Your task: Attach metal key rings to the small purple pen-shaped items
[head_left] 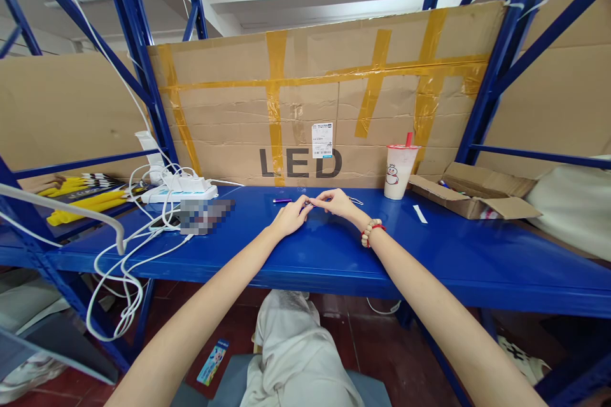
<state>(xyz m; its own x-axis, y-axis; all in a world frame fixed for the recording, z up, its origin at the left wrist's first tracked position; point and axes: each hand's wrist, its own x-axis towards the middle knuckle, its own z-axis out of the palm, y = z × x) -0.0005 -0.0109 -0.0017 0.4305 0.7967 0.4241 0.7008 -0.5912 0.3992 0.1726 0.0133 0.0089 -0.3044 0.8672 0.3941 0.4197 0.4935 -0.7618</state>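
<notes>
My left hand (291,216) and my right hand (337,203) meet over the middle of the blue table (229,248). Fingertips of both are pinched close together around something small and dark that I cannot make out. Just behind my left hand shows a slim purple stick, like a pen (282,201); whether the hand touches it is hidden. Beyond my right hand a thin whitish loop (356,201) sticks out on the tabletop. A beaded bracelet (371,233) circles my right wrist.
At right stand a drink cup with a red straw (400,172) and an open cardboard box (470,194), with a white paper strip (420,213) nearby. White cables (162,216) and a power strip (184,191) crowd the left. A cardboard panel (229,114) closes the back.
</notes>
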